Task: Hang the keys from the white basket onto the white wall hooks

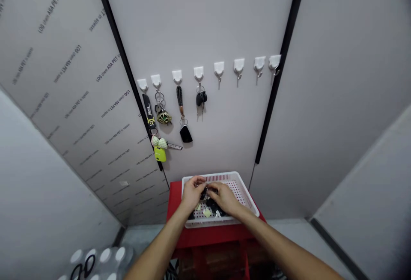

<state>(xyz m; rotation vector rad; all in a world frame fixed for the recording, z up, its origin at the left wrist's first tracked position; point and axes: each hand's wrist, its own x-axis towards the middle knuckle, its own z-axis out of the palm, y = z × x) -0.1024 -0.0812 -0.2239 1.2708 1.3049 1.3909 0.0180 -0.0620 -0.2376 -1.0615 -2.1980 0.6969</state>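
Both hands are over a white plastic basket [240, 176], fingertips nearly meeting. My left hand [193, 191] is closed, its thumb and fingers pinching a small black keychain [203, 193] whose exact shape is partly hidden. My right hand [223, 195] bends its fingers onto the same keychain from the other side. Below my hands, black items [214, 206] and a pale yellow piece [207, 213] lie on the basket's perforated floor. On the wall, a black strap with a lime-green tag [159, 153], a green-and-gold pendant [164, 118], a braided-strap key fob [185, 134] and black-headed keys [201, 98] hang from hooks.
Several white adhesive hooks [219, 68] run in a row across the wall; the four at right hold nothing. The basket stands on a red stand [205, 236]. White-capped bottles [105, 255] with black-handled scissors [84, 267] on top are at lower left. Panels rise on both sides.
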